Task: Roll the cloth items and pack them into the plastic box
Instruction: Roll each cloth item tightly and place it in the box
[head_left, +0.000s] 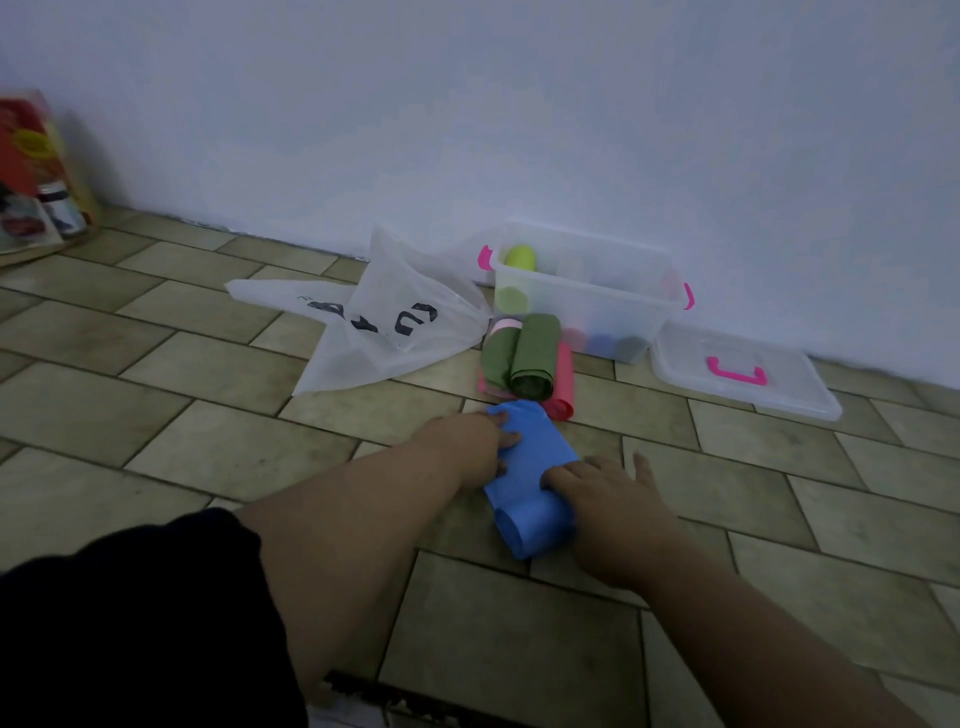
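Both hands are down on the blue cloth (537, 462), which lies on the tiled floor (218, 457) right in front of me, its near end already wound into a roll. From my seat I see the left hand (467, 441) at the cloth's left edge, its fingers (511, 439) curled onto the fabric and gripping it. The right hand (605, 501) rests flat on the roll's right side, fingers pressed together on the cloth and thumb spread out to the right. Just beyond the blue cloth, a green roll (535, 353) lies on a pink cloth (563, 387). Behind them, against the wall, stands the plastic box (587, 306), open, with a yellow-green roll (520, 257) inside at its left end. Its lid (743, 376) lies on the floor to the right, and a white plastic bag (374, 327) sprawls to the left
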